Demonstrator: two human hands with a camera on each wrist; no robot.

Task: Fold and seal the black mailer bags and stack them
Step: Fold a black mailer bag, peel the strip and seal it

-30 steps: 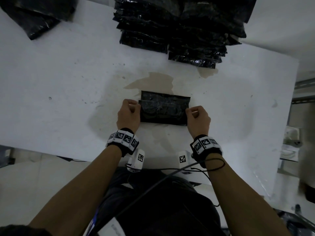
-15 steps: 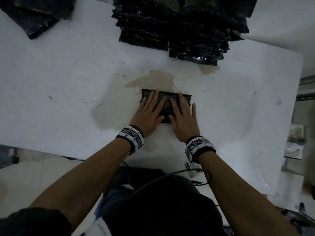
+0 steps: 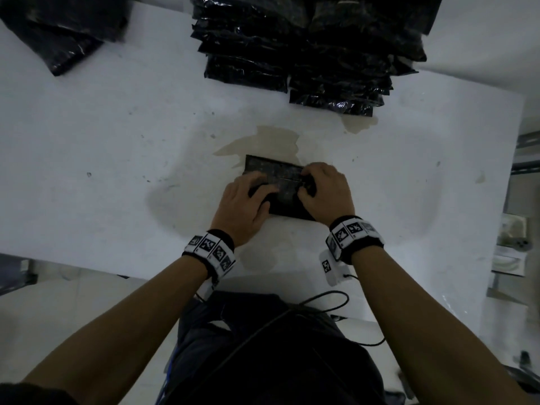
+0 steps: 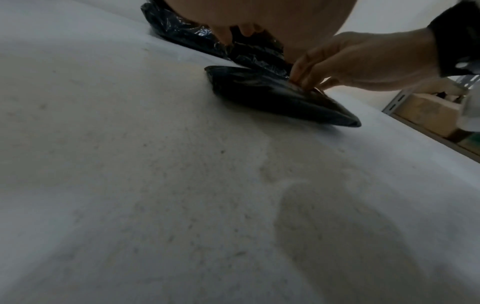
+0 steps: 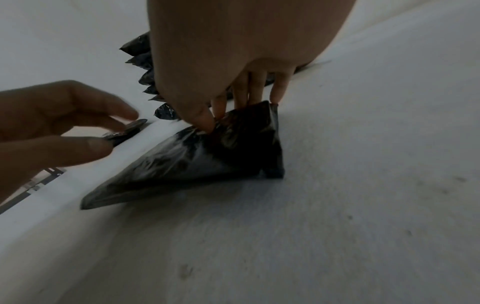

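Observation:
A folded black mailer bag [image 3: 279, 178] lies on the white table [image 3: 117, 141] in front of me. My right hand [image 3: 308, 182] sits at its right end. In the right wrist view the right hand's [image 5: 223, 115] thumb and fingers pinch the bag's [image 5: 207, 160] raised upper fold. My left hand [image 3: 261, 190] is over the bag's left part with loosely curled fingers. In the left wrist view its fingertips [image 4: 226, 35] hang above the bag [image 4: 272, 98] and grip nothing. Two stacks of sealed black bags [image 3: 336, 68] stand at the table's far edge.
A loose heap of black bags [image 3: 64, 30] lies at the far left corner. A worn brownish patch [image 3: 271, 141] marks the table just beyond the bag. A metal shelf with boxes [image 3: 520, 244] stands past the table's right edge. Cables hang at the near edge.
Half a second ago both hands pressed flat on the bag. Now the fingers are curled: the right hand pinches the bag's right end and the left hand has lifted off the surface.

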